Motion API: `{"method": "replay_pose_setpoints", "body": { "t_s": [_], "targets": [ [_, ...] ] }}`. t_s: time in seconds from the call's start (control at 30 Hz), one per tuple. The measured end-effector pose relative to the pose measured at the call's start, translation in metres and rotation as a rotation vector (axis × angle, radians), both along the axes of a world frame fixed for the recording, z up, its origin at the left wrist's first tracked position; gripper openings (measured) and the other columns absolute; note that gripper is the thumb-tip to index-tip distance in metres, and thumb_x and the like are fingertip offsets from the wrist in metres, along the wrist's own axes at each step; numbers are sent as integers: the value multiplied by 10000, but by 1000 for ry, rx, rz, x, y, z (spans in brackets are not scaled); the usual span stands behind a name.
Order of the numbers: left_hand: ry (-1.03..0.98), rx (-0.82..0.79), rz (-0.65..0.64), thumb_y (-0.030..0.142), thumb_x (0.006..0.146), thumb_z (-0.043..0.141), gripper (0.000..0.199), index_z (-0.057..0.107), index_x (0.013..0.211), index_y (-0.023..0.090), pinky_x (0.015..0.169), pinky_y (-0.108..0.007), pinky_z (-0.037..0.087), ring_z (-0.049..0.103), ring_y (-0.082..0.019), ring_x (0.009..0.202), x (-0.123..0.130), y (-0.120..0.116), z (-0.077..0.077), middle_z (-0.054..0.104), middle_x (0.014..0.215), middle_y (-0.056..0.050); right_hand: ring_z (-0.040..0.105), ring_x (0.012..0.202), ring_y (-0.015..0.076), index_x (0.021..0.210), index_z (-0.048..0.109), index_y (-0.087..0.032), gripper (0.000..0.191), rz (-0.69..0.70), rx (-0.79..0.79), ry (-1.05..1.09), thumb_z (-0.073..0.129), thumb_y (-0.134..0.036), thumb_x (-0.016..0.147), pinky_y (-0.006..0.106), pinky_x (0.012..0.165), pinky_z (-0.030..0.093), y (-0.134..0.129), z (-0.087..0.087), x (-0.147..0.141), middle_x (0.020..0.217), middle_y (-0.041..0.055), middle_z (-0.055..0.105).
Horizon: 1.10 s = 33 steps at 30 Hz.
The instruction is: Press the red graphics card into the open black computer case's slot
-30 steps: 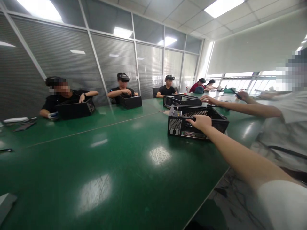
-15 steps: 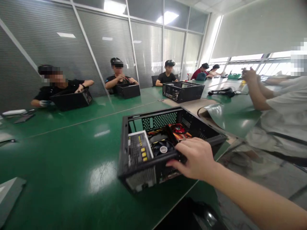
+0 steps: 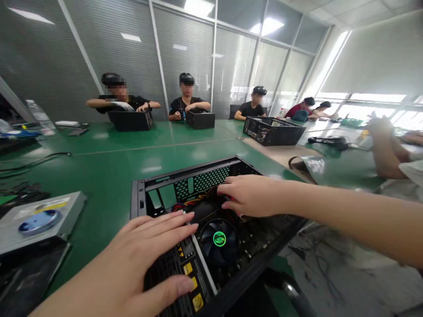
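Drawn nearer than half a second ago, open-topped black computer case (image 3: 139,198) on glossy green table (image 3: 105,176), left hand (image 3: 139,251) spread wide over power supply (image 3: 188,268), right hand (image 3: 244,193) inside, fingers bent, hold impossible to tell, co-workers across, slatted glass partition (image 3: 185,57) behind, pale blind (image 3: 386,57) far right.

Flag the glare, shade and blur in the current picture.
Head view: the windows at right look washed out; head view: the glass partition carries bright reflections, and a pale patch of glare marks the green table; head view: the inside of the black computer case is partly dim; head view: a co-worker's hands toward the right edge look smeared.
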<state>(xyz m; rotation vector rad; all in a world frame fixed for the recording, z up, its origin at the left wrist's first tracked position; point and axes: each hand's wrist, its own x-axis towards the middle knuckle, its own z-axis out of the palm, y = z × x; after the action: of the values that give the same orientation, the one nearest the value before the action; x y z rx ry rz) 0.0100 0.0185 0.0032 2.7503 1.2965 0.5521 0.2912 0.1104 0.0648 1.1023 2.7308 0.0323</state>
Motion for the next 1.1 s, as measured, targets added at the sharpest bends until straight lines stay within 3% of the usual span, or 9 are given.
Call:
{"method": "replay_pose_setpoints", "body": {
  "t_s": [0.17, 0.3, 0.43, 0.57, 0.7, 0.8, 0.9, 1.1],
  "targets": [
    [-19, 71, 18, 523, 832, 625, 621, 484, 1426, 407, 1117, -472, 410, 533, -274, 1312, 1, -2, -5, 534, 1458, 14, 676, 988, 350, 1369, 497, -133, 531, -111, 92, -243, 565, -399, 914, 451, 746, 560, 44, -65, -35, 1229, 239, 584],
    [-16, 111, -20, 521, 813, 627, 666, 472, 1444, 376, 1098, -481, 425, 551, -293, 1290, -3, -2, -11, 536, 1456, -11, 660, 1031, 356, 1357, 495, -92, 684, -156, 104, -290, 691, -367, 762, 448, 787, 559, 47, -84, -36, 1215, 257, 595],
    [-36, 115, -44, 525, 796, 636, 669, 493, 1431, 373, 1085, -482, 437, 566, -303, 1270, -5, 3, -12, 544, 1448, -19, 690, 965, 345, 1343, 500, -97, 724, -218, 79, -294, 720, -375, 712, 440, 766, 560, 48, -76, -35, 1110, 223, 671],
    [-95, 107, -8, 515, 807, 629, 615, 530, 1399, 380, 1102, -487, 421, 558, -302, 1276, -2, 0, -14, 557, 1436, -4, 709, 872, 334, 1295, 565, -114, 589, -262, 151, -264, 651, -341, 759, 402, 694, 538, 55, -51, -25, 979, 194, 722],
    [-154, 97, 24, 509, 820, 614, 575, 563, 1373, 361, 1110, -509, 410, 551, -310, 1280, 2, -6, -15, 570, 1423, -11, 697, 824, 283, 1249, 656, -153, 527, -272, 172, -146, 592, -391, 783, 333, 665, 486, 50, -19, 9, 946, 144, 740],
    [-162, 89, 24, 507, 827, 603, 563, 572, 1366, 348, 1100, -517, 418, 563, -311, 1265, 3, -8, -14, 588, 1404, -20, 643, 647, 187, 1343, 617, -190, 566, -306, 193, 47, 550, -365, 809, 268, 581, 416, 29, -5, 42, 740, 42, 718],
    [-166, 68, 40, 499, 837, 595, 553, 563, 1371, 359, 1105, -518, 414, 559, -307, 1271, 3, -8, -12, 589, 1402, -13, 528, 473, 130, 1409, 555, -169, 612, -344, 217, 206, 526, -322, 817, 247, 502, 337, 4, -6, 67, 545, -30, 613],
    [-208, 1, 66, 468, 856, 573, 543, 527, 1392, 396, 1131, -540, 374, 538, -309, 1289, 4, -11, -10, 570, 1422, 9, 500, 461, 122, 1322, 641, -162, 536, -389, 129, 349, 508, -302, 822, 243, 488, 353, -12, -26, 77, 557, -25, 625]
  ]
}}
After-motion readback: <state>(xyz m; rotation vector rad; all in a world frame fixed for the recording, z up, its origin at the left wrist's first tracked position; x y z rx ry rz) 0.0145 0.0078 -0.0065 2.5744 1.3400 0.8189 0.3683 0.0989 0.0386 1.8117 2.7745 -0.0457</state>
